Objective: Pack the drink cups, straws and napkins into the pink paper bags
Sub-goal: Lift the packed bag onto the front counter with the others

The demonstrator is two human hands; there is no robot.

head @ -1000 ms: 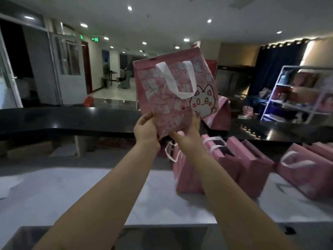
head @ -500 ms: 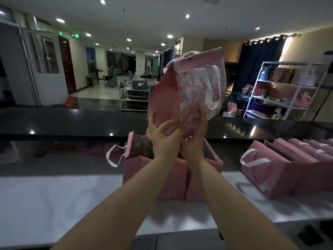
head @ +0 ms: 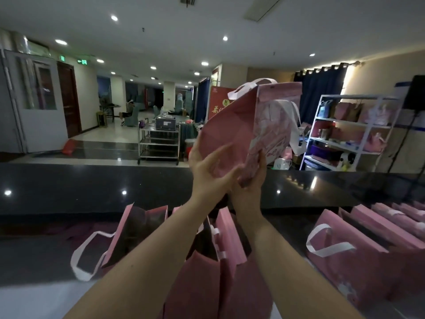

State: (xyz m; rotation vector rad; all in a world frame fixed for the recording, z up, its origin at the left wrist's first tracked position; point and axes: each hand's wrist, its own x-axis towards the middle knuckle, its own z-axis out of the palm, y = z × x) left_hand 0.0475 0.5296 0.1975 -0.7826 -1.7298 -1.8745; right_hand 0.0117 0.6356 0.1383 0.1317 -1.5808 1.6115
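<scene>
I hold a pink paper bag (head: pixel 239 125) with white ribbon handles up at chest height, tilted with its mouth up and to the right. My left hand (head: pixel 208 171) lies against its plain side near the bottom, fingers spread and mostly straight. My right hand (head: pixel 253 178) grips the bag's bottom corner on the printed side, fingers curled round the edge. Below my arms stand open pink bags (head: pixel 142 229) on the white counter (head: pixel 30 300). No cups, straws or napkins show.
A row of pink bags (head: pixel 358 254) stands at the right. A black raised ledge (head: pixel 80 187) runs behind the counter. Beyond it are a metal trolley (head: pixel 158 139) and a white shelf rack (head: pixel 345 130) with goods.
The bag has turned from showing its cat face to showing its side and has opened out wider. My view swung right and lower, so the bags on the counter now sit under my arms.
</scene>
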